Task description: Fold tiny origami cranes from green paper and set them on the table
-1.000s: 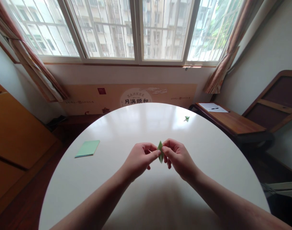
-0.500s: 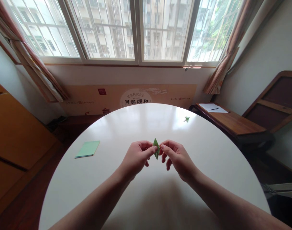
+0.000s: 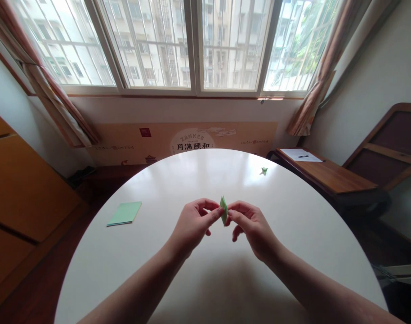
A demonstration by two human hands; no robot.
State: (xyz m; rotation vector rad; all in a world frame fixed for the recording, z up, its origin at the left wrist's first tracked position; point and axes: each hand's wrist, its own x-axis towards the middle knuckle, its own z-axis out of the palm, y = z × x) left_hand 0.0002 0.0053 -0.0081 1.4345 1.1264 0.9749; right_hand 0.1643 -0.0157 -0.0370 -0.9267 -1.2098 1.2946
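A small folded piece of green paper (image 3: 223, 210) is held above the middle of a round white table (image 3: 293, 225). My left hand (image 3: 194, 225) pinches its left side between thumb and forefinger. My right hand (image 3: 251, 227) pinches its right side the same way, the other fingers curled below. The paper stands on edge, pointed at top and bottom.
A stack of green paper sheets (image 3: 124, 213) lies at the table's left. A tiny folded green figure (image 3: 263, 171) sits at the far right of the table. A wooden side table with a sheet and pen (image 3: 300, 155) stands to the right, under the window.
Both hands have kept the pinch on the green paper while it turned slightly and rose a little. The view has tilted down a touch.
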